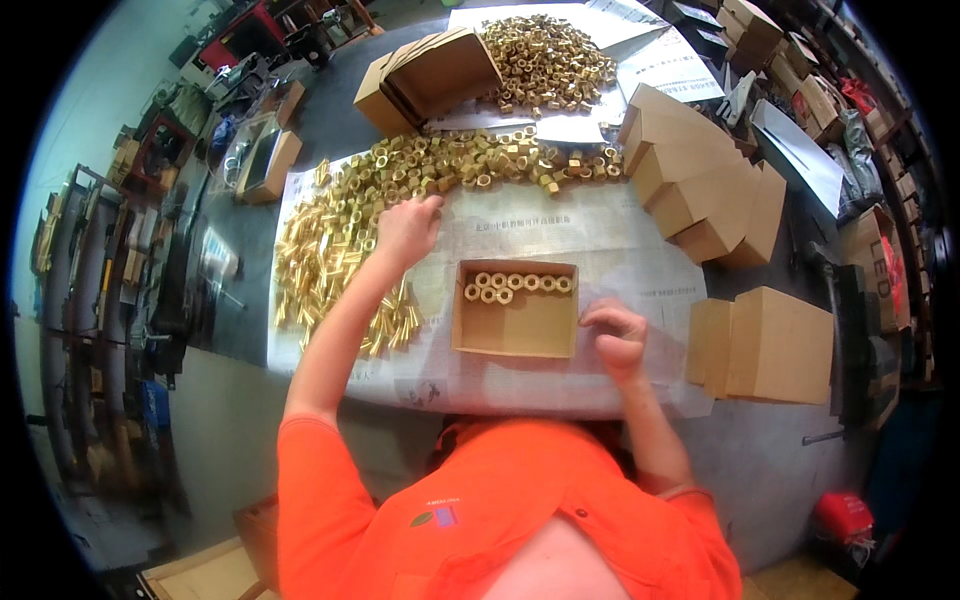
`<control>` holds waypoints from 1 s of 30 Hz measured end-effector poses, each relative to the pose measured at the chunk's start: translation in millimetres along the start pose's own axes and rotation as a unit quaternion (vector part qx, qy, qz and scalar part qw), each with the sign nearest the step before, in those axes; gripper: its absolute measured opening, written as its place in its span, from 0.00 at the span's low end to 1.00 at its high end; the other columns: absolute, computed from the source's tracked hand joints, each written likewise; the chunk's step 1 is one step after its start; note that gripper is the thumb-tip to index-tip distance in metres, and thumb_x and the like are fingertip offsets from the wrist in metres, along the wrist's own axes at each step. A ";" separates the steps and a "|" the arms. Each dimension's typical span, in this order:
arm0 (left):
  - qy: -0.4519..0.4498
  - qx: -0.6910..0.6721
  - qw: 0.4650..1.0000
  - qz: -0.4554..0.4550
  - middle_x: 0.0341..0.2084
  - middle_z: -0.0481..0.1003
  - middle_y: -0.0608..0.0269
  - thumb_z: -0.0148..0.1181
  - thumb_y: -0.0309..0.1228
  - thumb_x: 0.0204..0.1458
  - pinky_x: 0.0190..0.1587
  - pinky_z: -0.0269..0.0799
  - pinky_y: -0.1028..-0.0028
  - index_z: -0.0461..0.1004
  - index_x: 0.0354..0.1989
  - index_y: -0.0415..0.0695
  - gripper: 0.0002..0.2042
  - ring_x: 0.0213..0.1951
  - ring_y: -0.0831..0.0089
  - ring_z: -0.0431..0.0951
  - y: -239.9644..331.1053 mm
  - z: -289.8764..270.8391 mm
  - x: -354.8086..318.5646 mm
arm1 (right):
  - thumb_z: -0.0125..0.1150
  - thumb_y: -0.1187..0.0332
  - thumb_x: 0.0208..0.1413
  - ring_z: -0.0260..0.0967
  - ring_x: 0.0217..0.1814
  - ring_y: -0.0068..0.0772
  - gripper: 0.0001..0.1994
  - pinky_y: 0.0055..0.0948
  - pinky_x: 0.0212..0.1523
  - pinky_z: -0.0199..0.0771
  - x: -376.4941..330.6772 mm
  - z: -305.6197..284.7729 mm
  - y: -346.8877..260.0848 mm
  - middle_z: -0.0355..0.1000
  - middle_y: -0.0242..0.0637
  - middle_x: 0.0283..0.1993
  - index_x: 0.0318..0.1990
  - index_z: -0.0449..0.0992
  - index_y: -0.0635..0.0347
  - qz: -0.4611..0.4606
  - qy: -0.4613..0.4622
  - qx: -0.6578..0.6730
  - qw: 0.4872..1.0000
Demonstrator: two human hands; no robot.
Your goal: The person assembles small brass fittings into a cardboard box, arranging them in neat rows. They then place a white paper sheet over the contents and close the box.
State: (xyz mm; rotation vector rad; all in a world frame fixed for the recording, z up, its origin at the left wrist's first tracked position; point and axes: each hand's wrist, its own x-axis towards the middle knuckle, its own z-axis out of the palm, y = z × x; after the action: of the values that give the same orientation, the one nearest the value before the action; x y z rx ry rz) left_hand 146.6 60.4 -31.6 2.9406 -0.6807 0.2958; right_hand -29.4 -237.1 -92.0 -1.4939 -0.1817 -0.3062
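My left hand (pixel 408 232) reaches to the inner edge of a spread of brass hex nuts (pixel 470 160), its fingers closed together. What they hold, if anything, is hidden. Under that forearm lies a heap of slim brass cone-shaped pieces (pixel 305 265). An open cardboard box (pixel 515 350) sits in front of me with two rows of brass nuts (pixel 530 283) along its far wall, the nearer row shorter. Just right of the box, my right hand (pixel 618 335) is closed with curled fingers, and I cannot make out anything in it.
Printed paper (pixel 640 240) covers the table. A tipped cardboard box (pixel 430 75) stands at the back beside another heap of nuts (pixel 550 62). To the right are a fan of folded cartons (pixel 705 185) and more cartons (pixel 780 345). Shelves (pixel 100 330) line the left side.
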 end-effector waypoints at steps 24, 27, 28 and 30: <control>-0.031 -0.087 0.995 -0.033 0.24 0.77 0.53 0.59 0.32 0.45 0.33 0.72 0.60 0.75 0.30 0.42 0.07 0.30 0.55 0.77 -1.0 15.4 -24.3 | 0.45 0.77 0.28 0.67 0.32 0.31 0.13 0.23 0.35 0.65 0.0 -0.6 -5.4 0.73 0.40 0.28 0.24 0.75 0.68 0.003 -0.013 -0.031 0.999; -0.012 -0.083 0.996 -0.023 0.24 0.77 0.53 0.60 0.32 0.45 0.33 0.72 0.61 0.75 0.29 0.42 0.07 0.29 0.56 0.78 -3.7 15.5 -26.1 | 0.44 0.77 0.28 0.67 0.31 0.31 0.13 0.23 0.35 0.66 0.1 -0.1 -3.9 0.73 0.40 0.29 0.24 0.75 0.67 -0.003 -0.013 -0.032 0.999; -0.007 -0.075 0.997 -0.017 0.24 0.77 0.53 0.60 0.31 0.44 0.32 0.72 0.62 0.76 0.29 0.42 0.07 0.29 0.57 0.78 -2.4 12.5 -25.8 | 0.44 0.77 0.28 0.67 0.31 0.31 0.13 0.23 0.35 0.66 -0.4 -0.3 -3.8 0.73 0.40 0.29 0.24 0.75 0.67 -0.005 -0.011 -0.031 0.999; 0.003 -0.116 0.992 -0.041 0.23 0.77 0.54 0.61 0.30 0.44 0.30 0.73 0.67 0.76 0.29 0.41 0.07 0.26 0.61 0.78 0.7 2.7 -25.3 | 0.43 0.78 0.28 0.67 0.32 0.31 0.13 0.23 0.35 0.66 -0.9 0.0 -3.3 0.73 0.40 0.29 0.24 0.75 0.67 -0.005 -0.007 -0.026 1.000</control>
State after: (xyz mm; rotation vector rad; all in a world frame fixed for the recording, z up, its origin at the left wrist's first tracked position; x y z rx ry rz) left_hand 124.5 70.1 -39.6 2.7358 -0.5493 0.2028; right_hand -31.3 -237.2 -89.1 -1.5482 -0.1936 -0.3108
